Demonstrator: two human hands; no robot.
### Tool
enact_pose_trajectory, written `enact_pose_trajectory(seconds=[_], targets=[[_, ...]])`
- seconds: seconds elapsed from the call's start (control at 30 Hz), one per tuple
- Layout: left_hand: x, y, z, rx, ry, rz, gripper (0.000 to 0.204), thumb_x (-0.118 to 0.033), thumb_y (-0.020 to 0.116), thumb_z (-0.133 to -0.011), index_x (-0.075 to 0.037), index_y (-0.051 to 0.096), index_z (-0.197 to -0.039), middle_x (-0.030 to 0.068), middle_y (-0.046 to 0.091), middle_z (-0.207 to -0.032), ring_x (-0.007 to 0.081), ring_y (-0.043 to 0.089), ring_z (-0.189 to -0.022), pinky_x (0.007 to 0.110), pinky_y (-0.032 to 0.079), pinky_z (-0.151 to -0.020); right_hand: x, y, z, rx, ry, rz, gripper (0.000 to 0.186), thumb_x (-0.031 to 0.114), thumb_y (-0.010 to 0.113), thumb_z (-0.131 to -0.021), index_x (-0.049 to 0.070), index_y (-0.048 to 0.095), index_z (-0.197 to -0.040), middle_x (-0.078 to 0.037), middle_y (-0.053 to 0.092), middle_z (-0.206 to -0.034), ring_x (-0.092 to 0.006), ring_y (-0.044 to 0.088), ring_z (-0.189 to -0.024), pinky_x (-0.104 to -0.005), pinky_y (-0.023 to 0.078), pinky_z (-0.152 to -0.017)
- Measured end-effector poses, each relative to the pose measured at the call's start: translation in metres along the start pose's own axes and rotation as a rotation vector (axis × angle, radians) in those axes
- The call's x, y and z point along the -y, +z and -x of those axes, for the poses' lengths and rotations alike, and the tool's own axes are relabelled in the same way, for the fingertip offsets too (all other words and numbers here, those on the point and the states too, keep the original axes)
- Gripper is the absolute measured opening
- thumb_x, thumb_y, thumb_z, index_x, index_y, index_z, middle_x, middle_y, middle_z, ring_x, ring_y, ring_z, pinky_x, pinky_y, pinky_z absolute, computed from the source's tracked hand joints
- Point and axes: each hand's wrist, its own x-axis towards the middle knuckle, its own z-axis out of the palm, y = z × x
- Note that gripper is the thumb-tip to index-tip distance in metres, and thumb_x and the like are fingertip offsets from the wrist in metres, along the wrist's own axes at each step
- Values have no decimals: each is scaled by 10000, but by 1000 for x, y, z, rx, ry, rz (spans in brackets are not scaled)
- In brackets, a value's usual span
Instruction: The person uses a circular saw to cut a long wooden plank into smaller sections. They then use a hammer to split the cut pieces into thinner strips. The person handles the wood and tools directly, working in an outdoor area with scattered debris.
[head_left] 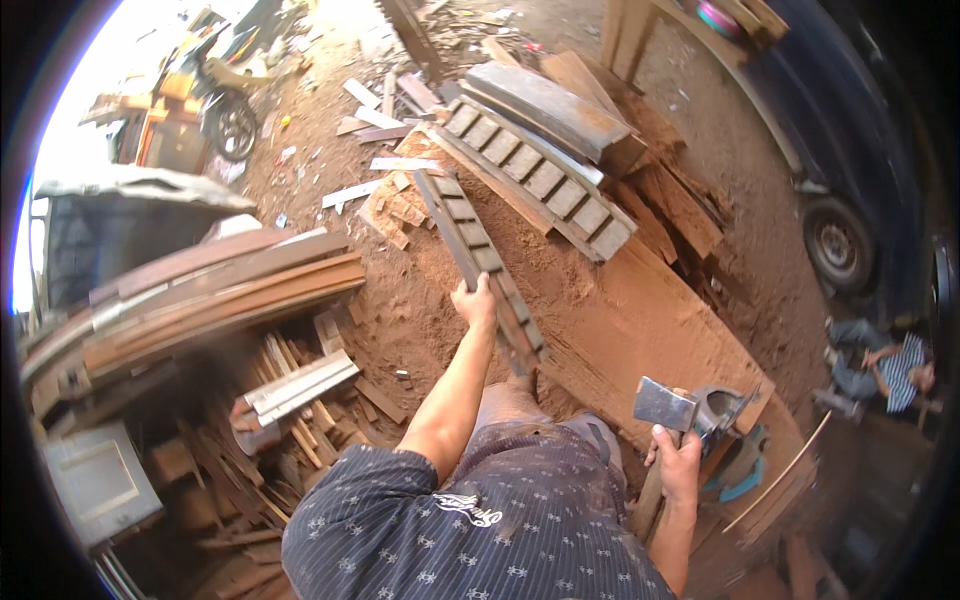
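Note:
My left hand (476, 301) is closed around the middle of a long wooden piece with a row of cross blocks (466, 222), holding it at a slant before my legs. My right hand (677, 468) grips the wooden handle of a hatchet (665, 404); its broad steel blade points up and left. Just past the blade, a grey metal tool (716, 408) sits on the wide wooden plank (650, 330), partly hidden by the hatchet. A similar blocked wooden piece (540, 175) lies farther along that plank.
Stacked boards (230, 290) stand at the left above scrap wood. A heavy timber beam (550, 110) rests at the far end of the plank. A dark vehicle (840, 120) is at the right, with a seated person (890, 370) in a striped shirt nearby. A motorcycle (232, 110) stands far left.

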Motion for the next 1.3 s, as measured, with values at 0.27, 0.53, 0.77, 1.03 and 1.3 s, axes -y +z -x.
enact_pose_trajectory(seconds=[0.27, 0.53, 0.77, 1.03, 1.3], targets=[[21, -34, 67, -149, -44, -64, 685, -191, 715, -804, -91, 537, -1458, 187, 488, -1196, 362, 511, -1142, 467, 419, -1048, 31, -5, -24, 211, 12, 215, 166, 117, 702, -949, -11, 598, -958, -50, 616, -761, -123, 588, -565, -291, 514, -509], [-25, 5, 70, -56, -53, 112, 916, -117, 653, -821, -89, 216, -1625, 304, 374, -1513, 445, 401, -1409, 466, 329, -1185, 15, -16, -48, 357, -8, 484, 188, 94, 682, -924, -18, 570, -1025, -49, 614, -752, -128, 603, -609, -304, 522, -541], [19, 42, 113, -43, -89, 126, 896, -97, 607, -784, -9, 239, -1596, 278, 397, -1550, 406, 405, -1445, 436, 323, -1205, 29, -9, -62, 493, -56, 448, 192, 96, 684, -909, -36, 591, -1013, -52, 628, -757, -130, 620, -605, -297, 518, -541], [5, 5, -2, -93, -78, 147, 957, -104, 640, -792, -31, 177, -1626, 246, 406, -1573, 343, 427, -1443, 383, 322, -1211, 99, 22, -30, 558, -215, 363, 307, 114, 695, -898, -55, 599, -1136, -42, 623, -773, -111, 611, -677, -284, 508, -625], [27, 28, 29, -105, -105, 21, 942, -153, 627, -796, -43, 195, -1626, 245, 418, -1562, 347, 429, -1448, 382, 350, -1186, -35, 8, -98, 450, -139, 674, 178, 154, 694, -892, -1, 634, -957, -38, 615, -740, -142, 606, -665, -352, 500, -588]])
